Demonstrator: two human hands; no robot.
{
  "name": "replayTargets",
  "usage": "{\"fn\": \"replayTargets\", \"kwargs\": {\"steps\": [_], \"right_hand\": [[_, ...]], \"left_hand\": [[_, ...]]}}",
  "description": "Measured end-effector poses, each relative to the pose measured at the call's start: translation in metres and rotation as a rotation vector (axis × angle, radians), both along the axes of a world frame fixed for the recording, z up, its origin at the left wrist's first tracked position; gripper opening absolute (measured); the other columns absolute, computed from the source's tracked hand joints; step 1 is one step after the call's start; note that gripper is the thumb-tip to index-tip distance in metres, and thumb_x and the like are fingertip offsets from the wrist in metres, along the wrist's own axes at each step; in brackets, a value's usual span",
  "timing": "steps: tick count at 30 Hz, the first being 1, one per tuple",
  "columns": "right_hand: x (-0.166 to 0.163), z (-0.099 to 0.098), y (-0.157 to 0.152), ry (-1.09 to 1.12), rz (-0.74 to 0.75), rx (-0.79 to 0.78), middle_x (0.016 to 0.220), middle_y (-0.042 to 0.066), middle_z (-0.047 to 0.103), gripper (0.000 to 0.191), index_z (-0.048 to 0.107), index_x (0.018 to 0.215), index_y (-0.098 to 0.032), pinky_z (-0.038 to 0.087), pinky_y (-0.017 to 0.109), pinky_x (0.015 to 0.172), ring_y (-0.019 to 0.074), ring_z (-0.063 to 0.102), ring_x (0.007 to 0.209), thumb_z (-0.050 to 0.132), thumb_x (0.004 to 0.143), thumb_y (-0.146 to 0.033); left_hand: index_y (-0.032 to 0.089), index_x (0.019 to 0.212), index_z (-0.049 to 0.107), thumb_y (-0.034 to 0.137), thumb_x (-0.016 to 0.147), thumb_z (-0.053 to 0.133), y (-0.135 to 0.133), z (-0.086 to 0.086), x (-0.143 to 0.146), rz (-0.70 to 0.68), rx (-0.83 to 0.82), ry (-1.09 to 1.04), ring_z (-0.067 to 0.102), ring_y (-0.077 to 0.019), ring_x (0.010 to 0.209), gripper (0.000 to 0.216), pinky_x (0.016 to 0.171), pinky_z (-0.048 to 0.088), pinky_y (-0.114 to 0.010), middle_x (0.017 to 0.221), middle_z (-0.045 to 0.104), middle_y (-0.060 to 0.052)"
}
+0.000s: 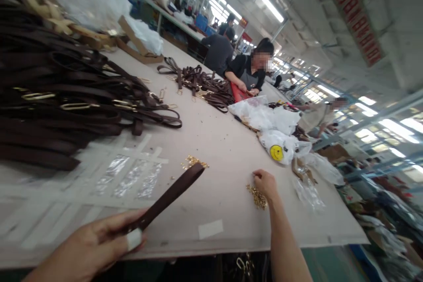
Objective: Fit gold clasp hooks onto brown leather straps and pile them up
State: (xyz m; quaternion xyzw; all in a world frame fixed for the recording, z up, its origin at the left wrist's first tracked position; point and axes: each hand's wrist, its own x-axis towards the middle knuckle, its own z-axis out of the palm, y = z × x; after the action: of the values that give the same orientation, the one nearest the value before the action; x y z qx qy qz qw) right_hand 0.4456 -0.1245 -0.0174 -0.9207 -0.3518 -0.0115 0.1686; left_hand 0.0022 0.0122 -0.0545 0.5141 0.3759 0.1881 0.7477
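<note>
A dark brown leather strap (175, 191) is gripped in my left hand (102, 242) near the table's front edge, its looped end pointing up and away. White tape wraps the thumb of that hand. My right hand (265, 183) is over the table to the right, fingers pinched together beside a small pile of gold metal pieces (257, 198). Whatever sits between those fingertips is too small to make out. Just beyond the strap's far end lies another pile of gold pieces (191, 161), partly covered by the strap.
A large heap of brown straps (66, 88) with gold buckles fills the left side. More straps (205, 83) lie farther back. Plastic bags (274, 119) line the right edge. Strips of tape (210, 228) stick to the table (224, 141). A person (249, 72) works across it.
</note>
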Motion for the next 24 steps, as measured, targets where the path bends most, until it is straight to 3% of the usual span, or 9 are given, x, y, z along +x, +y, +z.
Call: {"fn": "replayTargets", "kwargs": {"steps": [1, 3, 7, 10, 12, 14, 17, 24], "right_hand": [[-0.005, 0.002, 0.0, 0.02, -0.011, 0.047, 0.089, 0.003, 0.069, 0.026, 0.068, 0.093, -0.016, 0.055, 0.038, 0.081, 0.0162, 0.065, 0.08, 0.065, 0.091, -0.041], [-0.021, -0.002, 0.003, 0.066, -0.034, 0.152, 0.078, 0.006, 0.069, 0.029, 0.069, 0.086, -0.016, 0.054, 0.041, 0.08, 0.0205, 0.065, 0.075, 0.066, 0.083, -0.045], [-0.099, -0.023, 0.019, 0.226, 0.042, 0.379, 0.084, 0.007, 0.071, 0.037, 0.065, 0.093, -0.018, 0.055, 0.038, 0.076, 0.0205, 0.066, 0.076, 0.069, 0.074, -0.05], [-0.192, -0.03, 0.028, 0.453, 0.31, 0.672, 0.089, 0.005, 0.071, 0.029, 0.066, 0.091, -0.02, 0.055, 0.035, 0.078, 0.0195, 0.067, 0.08, 0.08, 0.072, -0.038], [-0.245, -0.031, 0.035, 0.455, 0.476, 0.727, 0.088, 0.004, 0.07, 0.017, 0.066, 0.09, -0.021, 0.055, 0.034, 0.079, 0.0186, 0.067, 0.083, 0.076, 0.078, -0.03], [-0.277, -0.03, 0.044, 0.4, 0.598, 0.73, 0.089, 0.002, 0.07, 0.009, 0.066, 0.09, -0.023, 0.054, 0.032, 0.078, 0.0171, 0.067, 0.083, 0.071, 0.083, -0.023], [-0.29, -0.027, 0.051, 0.317, 0.668, 0.702, 0.09, 0.0, 0.07, 0.008, 0.066, 0.089, -0.024, 0.053, 0.03, 0.078, 0.0159, 0.067, 0.082, 0.068, 0.085, -0.018], [-0.28, -0.01, 0.048, 0.21, 0.735, 0.556, 0.089, -0.003, 0.072, 0.012, 0.065, 0.09, -0.025, 0.052, 0.025, 0.077, 0.0128, 0.068, 0.082, 0.066, 0.086, -0.014]], "left_hand": [[0.024, 0.101, 0.078, 0.042, 0.071, 0.079, -0.002, 0.011, 0.001, -0.048, -0.051, -0.002, 0.073, -0.0298, 0.085, 0.035, 0.075, 0.061, -0.038, 0.084, 0.078, -0.004], [0.018, 0.1, 0.076, 0.03, 0.072, 0.077, -0.004, 0.028, 0.006, -0.013, -0.055, -0.035, 0.071, -0.0226, 0.086, 0.03, 0.078, 0.057, -0.03, 0.09, 0.076, -0.004], [0.013, 0.09, 0.07, 0.02, 0.065, 0.078, -0.003, 0.028, 0.015, 0.119, -0.115, -0.084, 0.061, -0.0102, 0.065, 0.027, 0.066, 0.048, -0.022, 0.075, 0.069, 0.001], [0.014, 0.086, 0.068, 0.014, 0.063, 0.076, -0.005, 0.023, 0.016, 0.164, -0.128, -0.091, 0.055, -0.0069, 0.059, 0.025, 0.06, 0.042, -0.019, 0.069, 0.063, 0.004], [0.014, 0.085, 0.067, 0.012, 0.064, 0.074, -0.007, 0.023, 0.016, 0.157, -0.109, -0.105, 0.054, -0.0067, 0.059, 0.023, 0.058, 0.04, -0.019, 0.068, 0.062, 0.005], [0.014, 0.084, 0.067, 0.011, 0.065, 0.073, -0.008, 0.024, 0.016, 0.15, -0.091, -0.132, 0.054, -0.007, 0.059, 0.02, 0.057, 0.038, -0.019, 0.068, 0.063, 0.005], [0.015, 0.082, 0.066, 0.013, 0.067, 0.074, -0.009, 0.022, 0.017, 0.17, -0.066, -0.169, 0.054, -0.0079, 0.061, 0.016, 0.058, 0.039, -0.02, 0.069, 0.064, 0.004], [0.014, 0.096, 0.073, 0.015, 0.077, 0.068, -0.013, 0.015, 0.016, 0.128, 0.042, -0.217, 0.064, -0.0136, 0.077, 0.019, 0.074, 0.049, -0.025, 0.086, 0.073, -0.003]]}}
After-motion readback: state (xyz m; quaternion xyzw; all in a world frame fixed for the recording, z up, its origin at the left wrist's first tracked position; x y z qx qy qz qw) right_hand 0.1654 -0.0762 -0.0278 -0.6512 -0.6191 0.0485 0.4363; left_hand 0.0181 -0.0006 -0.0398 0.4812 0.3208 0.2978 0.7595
